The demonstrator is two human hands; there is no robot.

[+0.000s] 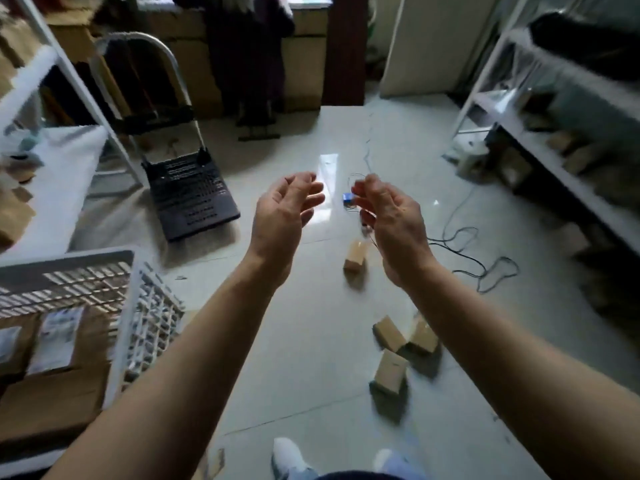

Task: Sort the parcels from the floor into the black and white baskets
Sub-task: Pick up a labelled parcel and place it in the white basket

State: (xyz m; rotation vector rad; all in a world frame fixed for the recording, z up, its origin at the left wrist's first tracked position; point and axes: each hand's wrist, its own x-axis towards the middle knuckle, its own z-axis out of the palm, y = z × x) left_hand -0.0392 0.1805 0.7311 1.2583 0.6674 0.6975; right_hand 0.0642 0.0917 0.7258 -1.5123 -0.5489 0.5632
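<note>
**Inspector:** State of the hands?

**Assessor:** The left hand [287, 209] is released, fingers relaxed, holding nothing. The right hand [391, 223] is loosely curled beside a small blue item [348, 199] and a thin wire [360, 174]. I cannot tell whether it pinches either.

**Inspector:** Location of the goods?

**Assessor:** Four small brown parcels [391, 372] lie on the floor [311, 358]: three clustered near the shoes [287, 455], and a lone parcel [355, 259] nearer the middle. The white basket [131, 306], at the near left corner, already holds parcels. The black basket [190, 199] lies tilted farther along the left side.

**Inspector:** Hazards?

**Assessor:** A dark cable [464, 237] loops on the floor just right of the parcels, so a foot stepping in could snag it. The tilted black basket may slide or spill when loaded. The parcels look alike, so I judge missorting likely unless labels are checked
</note>
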